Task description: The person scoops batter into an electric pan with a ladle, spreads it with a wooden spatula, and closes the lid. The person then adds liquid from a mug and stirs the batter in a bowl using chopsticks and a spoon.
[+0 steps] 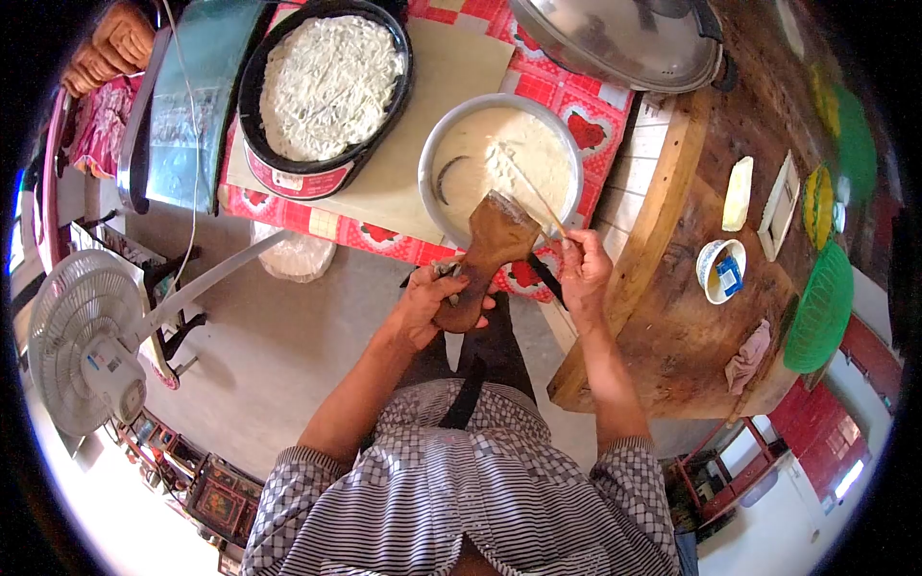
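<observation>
A wooden paddle-like tool [499, 233] tilts over the near rim of a metal bowl [429, 182], which holds a pale, wet mixture [480, 154]. My left hand [432, 300] is wrapped round the tool's lower end. At the bowl's near right rim, my right hand [583, 269] pinches a thin stick [528, 184] that reaches over the mixture. To the left of the bowl, a round black pan [252, 96] holds a layer of whitish shreds [328, 88] and rests on a red appliance [288, 182].
A red patterned cloth [379, 240] covers the table. At the right, a wooden table [663, 336] bears a small bowl [709, 278], a pink rag [748, 357] and a green basket [821, 307]. A large metal lid [624, 43] lies at the back; a fan [86, 336] stands left.
</observation>
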The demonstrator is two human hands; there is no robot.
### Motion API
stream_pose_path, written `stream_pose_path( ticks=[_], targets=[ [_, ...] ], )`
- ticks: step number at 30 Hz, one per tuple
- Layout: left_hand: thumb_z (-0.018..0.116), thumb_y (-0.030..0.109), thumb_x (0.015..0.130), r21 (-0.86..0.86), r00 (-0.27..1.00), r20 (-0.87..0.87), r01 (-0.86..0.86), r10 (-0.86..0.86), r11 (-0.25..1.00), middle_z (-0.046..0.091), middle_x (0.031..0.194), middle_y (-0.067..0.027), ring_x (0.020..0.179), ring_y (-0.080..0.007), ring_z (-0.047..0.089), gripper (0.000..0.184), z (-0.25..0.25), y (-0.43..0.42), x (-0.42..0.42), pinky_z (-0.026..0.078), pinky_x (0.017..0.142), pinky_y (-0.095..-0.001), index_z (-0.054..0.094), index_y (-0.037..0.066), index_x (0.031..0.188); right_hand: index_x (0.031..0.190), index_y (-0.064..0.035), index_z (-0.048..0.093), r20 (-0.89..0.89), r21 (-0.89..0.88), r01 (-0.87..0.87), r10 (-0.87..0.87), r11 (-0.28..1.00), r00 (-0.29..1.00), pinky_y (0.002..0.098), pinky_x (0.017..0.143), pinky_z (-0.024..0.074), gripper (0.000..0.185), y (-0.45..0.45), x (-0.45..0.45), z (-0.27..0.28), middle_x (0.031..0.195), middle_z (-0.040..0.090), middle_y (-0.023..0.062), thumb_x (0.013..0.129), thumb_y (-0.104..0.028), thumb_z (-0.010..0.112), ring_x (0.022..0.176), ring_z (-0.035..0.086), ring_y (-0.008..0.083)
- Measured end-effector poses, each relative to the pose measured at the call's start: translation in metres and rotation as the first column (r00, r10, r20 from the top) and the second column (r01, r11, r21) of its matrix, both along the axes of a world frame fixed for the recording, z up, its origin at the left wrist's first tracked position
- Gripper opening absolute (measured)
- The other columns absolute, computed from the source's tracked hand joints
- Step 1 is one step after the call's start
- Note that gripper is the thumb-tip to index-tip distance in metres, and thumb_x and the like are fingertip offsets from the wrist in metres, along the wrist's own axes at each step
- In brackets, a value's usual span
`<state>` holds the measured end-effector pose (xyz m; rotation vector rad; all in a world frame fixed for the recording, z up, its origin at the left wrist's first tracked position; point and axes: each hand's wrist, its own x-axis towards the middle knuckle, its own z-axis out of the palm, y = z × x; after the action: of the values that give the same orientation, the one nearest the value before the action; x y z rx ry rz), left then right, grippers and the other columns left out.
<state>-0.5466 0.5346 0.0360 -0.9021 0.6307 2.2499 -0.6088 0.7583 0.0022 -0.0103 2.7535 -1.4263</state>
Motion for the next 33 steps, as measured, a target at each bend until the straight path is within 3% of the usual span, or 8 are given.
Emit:
stream_pose_path(
  ticks=[6, 10, 14, 17, 23, 26, 29, 33],
  targets=[
    [0.05, 0.009, 0.084, -0.015, 1.0, -0.03, -0.009, 0.009, 1.0, 0.06, 0.094, -0.0171, 0.078, -0.0268, 0.063, 0.03, 0.002, 0.001, -0.006, 0.056, 0.06, -0.0399, 0.048, 0.001, 0.112, 0.088, -0.0035, 0.051, -0.072, 0.058, -0.183, 0.187, 0.981, 0.98, 0.0354, 0.064, 0.0451, 0.016, -0.013, 0.006, -0.002, 0.075, 0.052, 0.0128, 0.075, 0.005, 0.054, 0.072, 0.056, 0.0288],
    [0.05, 0.016, 0.084, -0.091, 0.997, -0.06, 0.051, -0.056, 0.995, 0.058, 0.098, -0.0199, 0.078, -0.0264, 0.062, 0.039, 0.007, -0.003, -0.008, 0.055, 0.059, -0.0383, 0.043, -0.003, 0.117, 0.088, -0.0039, 0.05, -0.027, 0.06, -0.117, 0.118, 0.991, 0.993, 0.0371, 0.063, 0.0447, 0.017, -0.009, 0.0, 0.001, 0.075, 0.052, 0.0134, 0.074, 0.005, 0.054, 0.071, 0.055, 0.0314],
    [0.045, 0.028, 0.086, -0.03, 0.998, -0.001, 0.059, -0.059, 0.998, 0.057, 0.101, -0.0206, 0.079, -0.0259, 0.062, 0.046, 0.008, -0.009, -0.011, 0.055, 0.06, -0.0379, 0.04, -0.002, 0.121, 0.088, -0.003, 0.05, -0.061, 0.049, -0.039, 0.042, 0.998, 0.997, 0.0342, 0.063, 0.0444, 0.011, 0.004, 0.0, -0.016, 0.076, 0.053, 0.0134, 0.078, 0.001, 0.053, 0.071, 0.057, 0.0287],
    [0.042, 0.033, 0.087, 0.023, 0.999, 0.035, 0.019, -0.02, 1.0, 0.057, 0.103, -0.0196, 0.081, -0.0248, 0.061, 0.049, 0.005, -0.01, -0.008, 0.054, 0.062, -0.0372, 0.039, 0.0, 0.122, 0.091, -0.0024, 0.053, 0.085, -0.032, 0.052, -0.049, 0.998, 0.995, 0.0297, 0.065, 0.0436, 0.009, 0.004, 0.006, -0.017, 0.078, 0.055, 0.0085, 0.081, -0.003, 0.054, 0.07, 0.054, 0.0183],
    [0.043, 0.027, 0.085, -0.098, 0.999, 0.032, 0.042, -0.039, 0.994, 0.058, 0.098, -0.0149, 0.082, -0.0237, 0.061, 0.049, -0.001, -0.008, 0.001, 0.053, 0.065, -0.0371, 0.034, 0.005, 0.128, 0.093, -0.0025, 0.055, 0.186, -0.224, 0.163, -0.122, 0.961, 0.975, 0.0254, 0.066, 0.0424, 0.009, -0.004, 0.011, -0.003, 0.082, 0.056, 0.0032, 0.085, -0.007, 0.053, 0.074, 0.05, 0.0098],
    [0.046, 0.02, 0.083, -0.283, 0.992, 0.014, 0.127, -0.128, 0.951, 0.058, 0.096, -0.012, 0.083, -0.0224, 0.058, 0.049, 0.007, -0.007, 0.0, 0.051, 0.07, -0.0365, 0.035, 0.004, 0.128, 0.093, -0.0021, 0.055, 0.171, -0.274, 0.168, -0.124, 0.947, 0.977, 0.0242, 0.066, 0.0423, 0.01, -0.001, 0.013, -0.009, 0.081, 0.056, 0.0034, 0.085, -0.008, 0.053, 0.073, 0.05, 0.0091],
    [0.055, 0.014, 0.078, -0.68, 0.874, -0.208, 0.194, -0.439, 0.707, 0.054, 0.098, -0.0108, 0.087, -0.0207, 0.054, 0.052, 0.002, -0.006, 0.005, 0.046, 0.075, -0.0335, 0.039, 0.005, 0.126, 0.093, -0.0015, 0.055, 0.26, -0.2, 0.226, -0.171, 0.953, 0.95, 0.0237, 0.066, 0.0426, 0.01, -0.002, 0.008, 0.009, 0.08, 0.057, 0.0038, 0.085, -0.007, 0.053, 0.072, 0.05, 0.0093],
    [0.065, 0.013, 0.067, -0.977, 0.734, -0.13, 0.022, -0.667, 0.214, 0.049, 0.1, -0.0121, 0.092, -0.025, 0.05, 0.059, 0.02, -0.003, 0.008, 0.04, 0.079, -0.0347, 0.045, 0.008, 0.122, 0.094, -0.0023, 0.056, 0.255, -0.039, 0.202, -0.186, 0.979, 0.949, 0.0243, 0.064, 0.0432, 0.011, 0.006, 0.015, 0.014, 0.08, 0.058, 0.004, 0.084, -0.005, 0.053, 0.072, 0.052, 0.011]
  ],
)
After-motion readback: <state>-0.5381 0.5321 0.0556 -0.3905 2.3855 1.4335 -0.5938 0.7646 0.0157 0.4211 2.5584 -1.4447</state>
